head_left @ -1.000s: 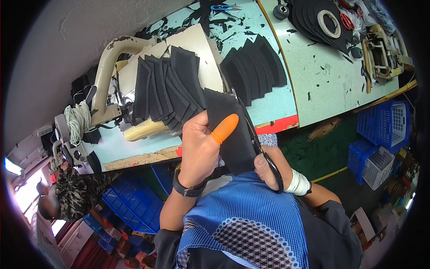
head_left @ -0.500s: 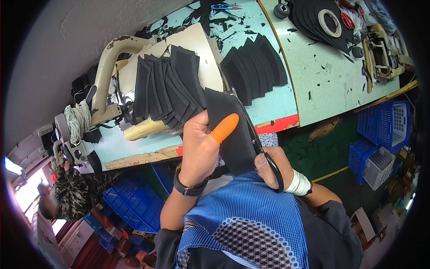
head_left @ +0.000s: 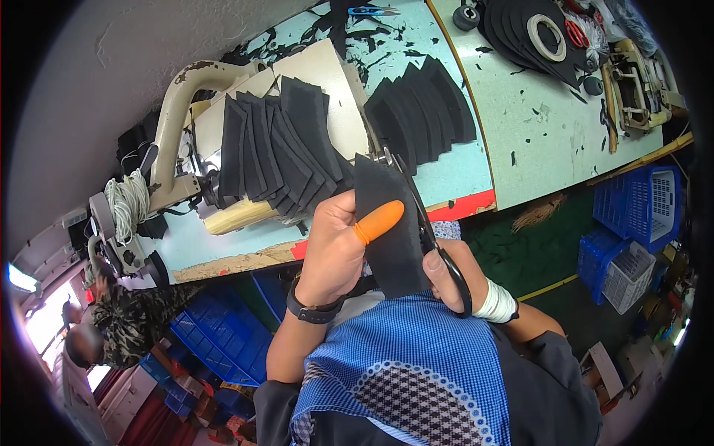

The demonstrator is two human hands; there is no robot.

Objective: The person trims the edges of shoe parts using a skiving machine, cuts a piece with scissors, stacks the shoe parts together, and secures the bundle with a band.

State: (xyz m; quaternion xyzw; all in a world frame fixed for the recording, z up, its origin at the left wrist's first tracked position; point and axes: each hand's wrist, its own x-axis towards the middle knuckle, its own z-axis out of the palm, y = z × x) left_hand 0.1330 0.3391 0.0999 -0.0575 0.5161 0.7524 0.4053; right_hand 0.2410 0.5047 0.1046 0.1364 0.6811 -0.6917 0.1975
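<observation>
My left hand (head_left: 333,249) pinches a black fabric piece (head_left: 390,256), its thumb in an orange finger cot (head_left: 380,221) lying across the front. In my right hand (head_left: 451,269) are black-handled scissors (head_left: 424,215), fingers wrapped in the loops. Their blades run along the right edge of the piece and point away from me; the tips look slightly apart. Just beyond, a fanned stack of black pieces (head_left: 271,149) rests on the sewing machine (head_left: 169,134). Another fanned stack (head_left: 420,111) lies to its right on the pale table.
Black scraps and blue thread snips (head_left: 373,11) lie at the table's far side. Rightward are round black pieces, a tape roll (head_left: 547,39) and another machine (head_left: 641,89). Blue crates (head_left: 643,208) stand on the floor at right. A person in camouflage (head_left: 134,327) is at far left.
My left hand and the fabric piece have shifted slightly right and toward me. The scissors stay at the piece's right edge, with their tips now looking a little more apart.
</observation>
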